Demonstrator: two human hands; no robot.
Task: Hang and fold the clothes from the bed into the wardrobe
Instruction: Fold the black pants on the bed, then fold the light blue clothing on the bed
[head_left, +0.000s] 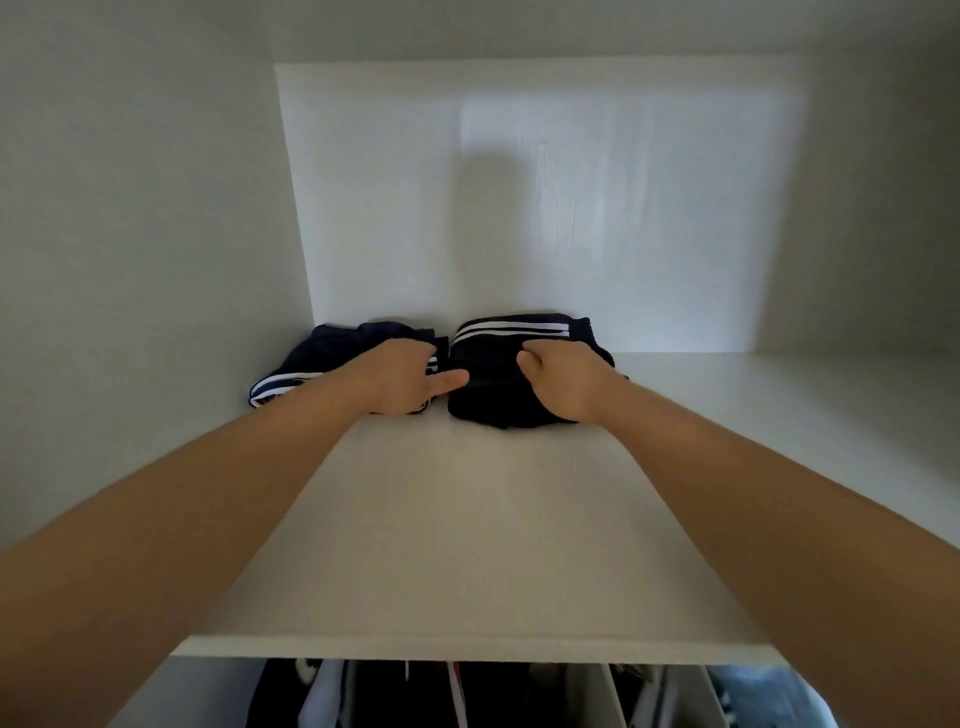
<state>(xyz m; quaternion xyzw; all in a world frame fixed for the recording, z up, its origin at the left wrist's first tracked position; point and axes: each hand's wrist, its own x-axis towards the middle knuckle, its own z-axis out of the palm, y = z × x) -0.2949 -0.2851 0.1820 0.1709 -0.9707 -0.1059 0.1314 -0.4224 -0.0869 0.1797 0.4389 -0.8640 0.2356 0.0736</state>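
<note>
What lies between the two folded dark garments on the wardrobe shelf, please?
In the head view, only a narrow strip of white shelf, crossed by a finger of the left hand reaching the right garment.

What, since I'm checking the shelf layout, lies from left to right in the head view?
White left side wall → folded navy garment with white stripes → folded black garment with white stripes → white right side wall. The left hand and right hand overlap the garments, so are omitted.
</note>
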